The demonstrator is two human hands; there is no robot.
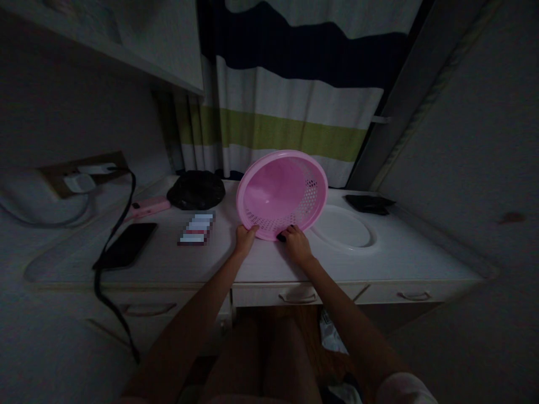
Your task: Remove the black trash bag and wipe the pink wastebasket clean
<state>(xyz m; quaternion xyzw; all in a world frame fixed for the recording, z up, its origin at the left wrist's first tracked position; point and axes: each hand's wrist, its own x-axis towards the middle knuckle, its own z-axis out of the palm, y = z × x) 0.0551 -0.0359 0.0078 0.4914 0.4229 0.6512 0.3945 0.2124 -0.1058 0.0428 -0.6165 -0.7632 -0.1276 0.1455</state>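
Note:
A pink basket (273, 196) with a perforated side is tilted on the white desk, its open mouth facing me. My left hand (245, 240) grips the lower left of its rim, thumb on the inner side. At the lower right of the rim, my right hand (296, 244) is closed on the basket as well, with a small black thing at its fingertips that I cannot make out. Just right of the basket, a white oval lid or tray (345, 227) lies flat on the desk.
On the left of the desk (252, 266) are a dark tablet (129, 246), a lit phone (197, 229), a pink case (150, 207) and a black bag (196, 190). A black cable (122, 219) hangs over the front edge. A black pouch (369, 203) lies back right, near the curtain (290, 132).

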